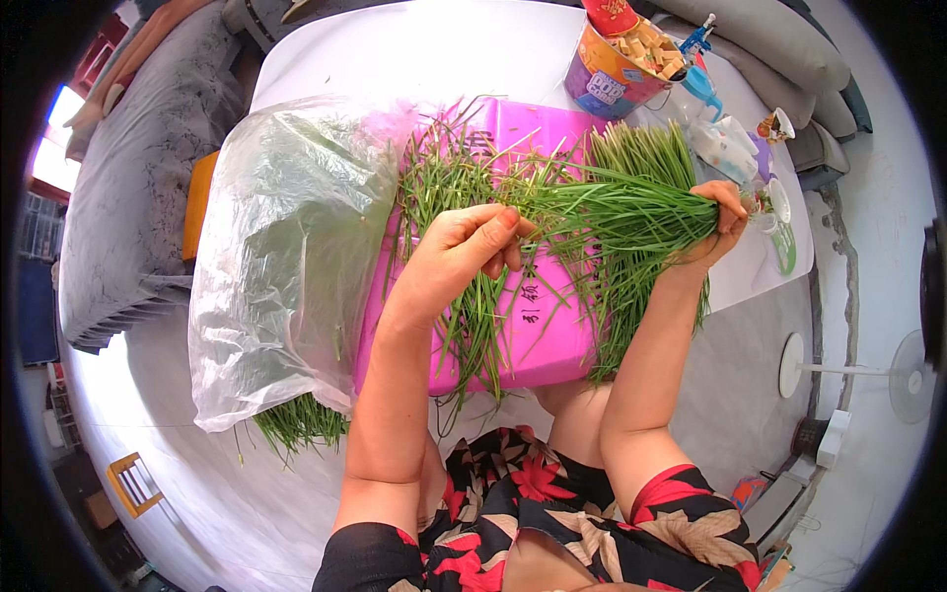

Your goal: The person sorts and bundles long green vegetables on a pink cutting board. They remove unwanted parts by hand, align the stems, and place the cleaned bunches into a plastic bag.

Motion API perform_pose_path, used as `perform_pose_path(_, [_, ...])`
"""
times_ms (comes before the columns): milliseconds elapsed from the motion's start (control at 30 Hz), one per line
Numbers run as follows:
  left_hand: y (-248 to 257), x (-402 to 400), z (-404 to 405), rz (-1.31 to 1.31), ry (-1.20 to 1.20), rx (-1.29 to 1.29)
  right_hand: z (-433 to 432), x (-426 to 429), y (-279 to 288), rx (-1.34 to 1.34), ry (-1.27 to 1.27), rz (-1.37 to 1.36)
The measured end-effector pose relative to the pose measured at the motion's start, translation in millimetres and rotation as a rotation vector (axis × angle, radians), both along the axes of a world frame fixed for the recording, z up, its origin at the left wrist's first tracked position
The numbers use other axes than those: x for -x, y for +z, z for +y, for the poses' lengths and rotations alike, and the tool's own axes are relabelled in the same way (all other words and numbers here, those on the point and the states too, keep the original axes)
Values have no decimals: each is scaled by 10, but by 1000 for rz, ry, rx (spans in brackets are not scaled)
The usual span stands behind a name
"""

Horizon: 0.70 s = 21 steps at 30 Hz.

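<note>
My right hand (712, 229) is closed around a bunch of long green leafy stalks (629, 211), lifted over the pink plastic sheet (551, 325). The bunch points left, towards my left hand (488, 240), whose thumb and fingertips are pinched together at the ends of some stalks; whether a stalk is between them is hard to tell. Under the bunch, a neat pile of stalks (644, 152) lies on the right of the sheet. Loose, tangled stalks (451, 177) cover its left and middle part.
A large clear plastic bag (288, 251) with greens inside lies at the left, with more stalks (300, 425) below it. A popcorn bucket (618, 78) of small light blocks stands at the back right of the white table (414, 44). Right of it are a blue pitcher-like item (701, 89) and plastic packs (725, 148).
</note>
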<state>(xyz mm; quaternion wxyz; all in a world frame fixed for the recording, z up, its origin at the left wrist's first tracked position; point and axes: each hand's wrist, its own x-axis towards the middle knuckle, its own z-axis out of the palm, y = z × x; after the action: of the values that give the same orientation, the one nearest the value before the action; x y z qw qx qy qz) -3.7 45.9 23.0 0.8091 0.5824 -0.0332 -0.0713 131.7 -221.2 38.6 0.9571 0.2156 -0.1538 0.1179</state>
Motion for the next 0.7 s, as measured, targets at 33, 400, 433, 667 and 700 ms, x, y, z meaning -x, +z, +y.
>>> perform_pose_path(33, [8, -1, -26, 2, 2, 3, 2, -3, -1, 5, -4, 7])
perform_pose_path(400, [21, -32, -131, 27, 231, -17, 18, -24, -60, 73, -23, -13])
perform_pose_path(433, [-6, -41, -133, 18, 287, -36, 31, -23, -62, 87, -27, -17])
perform_pose_path(667, [-118, -78, 32, -31, 652, -226, -21, 2, -41, 40, -85, 51])
perform_pose_path(700, [-150, -81, 60, -43, 655, -367, -28, -4, -49, 47, -103, 52])
